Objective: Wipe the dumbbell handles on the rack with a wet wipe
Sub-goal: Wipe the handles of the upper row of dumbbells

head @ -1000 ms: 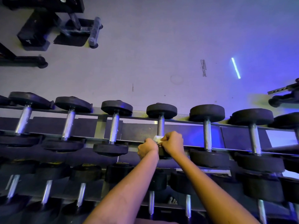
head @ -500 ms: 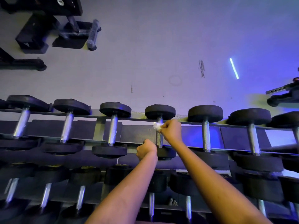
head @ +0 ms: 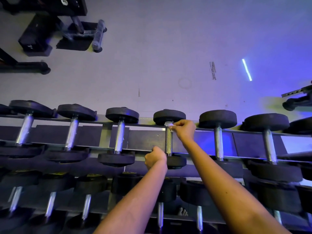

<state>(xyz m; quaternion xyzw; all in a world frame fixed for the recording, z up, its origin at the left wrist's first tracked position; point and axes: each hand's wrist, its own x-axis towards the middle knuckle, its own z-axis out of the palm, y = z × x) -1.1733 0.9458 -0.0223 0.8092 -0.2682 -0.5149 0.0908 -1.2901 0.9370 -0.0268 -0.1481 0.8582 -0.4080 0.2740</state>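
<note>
A dumbbell (head: 168,141) with a knurled steel handle and black heads lies fourth from the left on the top tier of the rack (head: 145,141). My right hand (head: 184,130) pinches a small white wet wipe (head: 168,124) against the far end of that handle, just below the far head. My left hand (head: 155,157) is curled into a fist at the near end of the handle, against the left side of the near head. Its fingers are hidden beneath it, so what they hold is unclear.
More black dumbbells fill the top tier on both sides, such as one to the left (head: 119,135) and one to the right (head: 218,137). A lower tier of dumbbells (head: 87,196) sits nearer me. Beyond the rack is grey floor with a black machine base (head: 35,36).
My right hand has slid the wipe along the handle from its near end to its far end. My left hand has stayed by the near head.
</note>
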